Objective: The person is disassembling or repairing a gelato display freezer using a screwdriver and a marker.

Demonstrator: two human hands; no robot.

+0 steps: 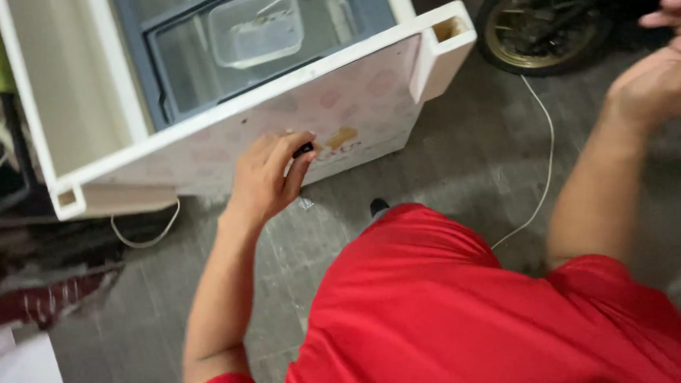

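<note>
Left of centre in the frame, the left hand (268, 173) is curling its fingers around a small black tool (304, 148), pressing it against the pale front panel of a white chest freezer (228, 137) filling the upper left. Under its glass lid, 1 clear plastic tub (257, 27) is sitting. The right hand (667, 72) is hanging in the upper right corner (fingers cut off, grip unclear), above a white cable (545, 147) on the grey floor (465, 151).

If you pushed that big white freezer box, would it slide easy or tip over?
The white freezer looks bulky, so probably heavy and slow to slide. It seems to sit low and wide on the floor, so tipping seems unlikely. Its glass lid could be fragile.
</note>
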